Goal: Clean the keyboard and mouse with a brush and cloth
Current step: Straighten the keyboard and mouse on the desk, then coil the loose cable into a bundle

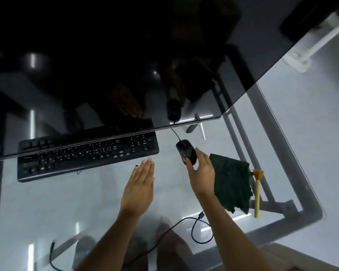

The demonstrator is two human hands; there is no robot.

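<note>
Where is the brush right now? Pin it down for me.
In the head view the yellow brush lies on the glass table at the right, just beyond the dark green cloth, which sits between it and the right hand on the mouse.

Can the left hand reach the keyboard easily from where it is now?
Probably yes. The left hand is flat and holds nothing, just in front of the keyboard, with only bare glass table between them. The right hand is at the mouse, out of the way.

Flat black full-size keyboard (pixel 87 156) sits half under the monitor edge. Glossy black wired mouse (pixel 186 154) lies right of it, then a crumpled dark green cloth (pixel 231 184), with a yellow-handled brush (pixel 257 192) just beside it.
</note>
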